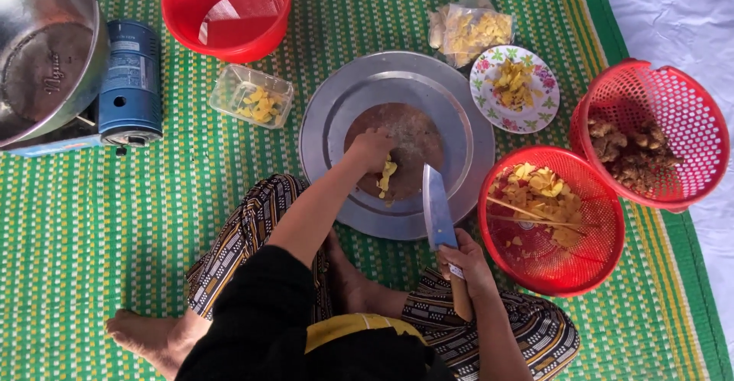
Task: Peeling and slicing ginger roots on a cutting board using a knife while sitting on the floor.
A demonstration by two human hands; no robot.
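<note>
My left hand rests on a round wooden chopping board that sits in a large metal tray. Its fingers press on yellow slices at the board's near edge. My right hand grips the wooden handle of a broad cleaver. The blade points away from me and lies over the tray's right side, just right of the slices.
A red basket with yellow slices and chopsticks sits at right, another red basket with ginger roots beyond it. A floral plate, a plastic bag, a clear box, a red bowl, a gas stove and pot ring the tray.
</note>
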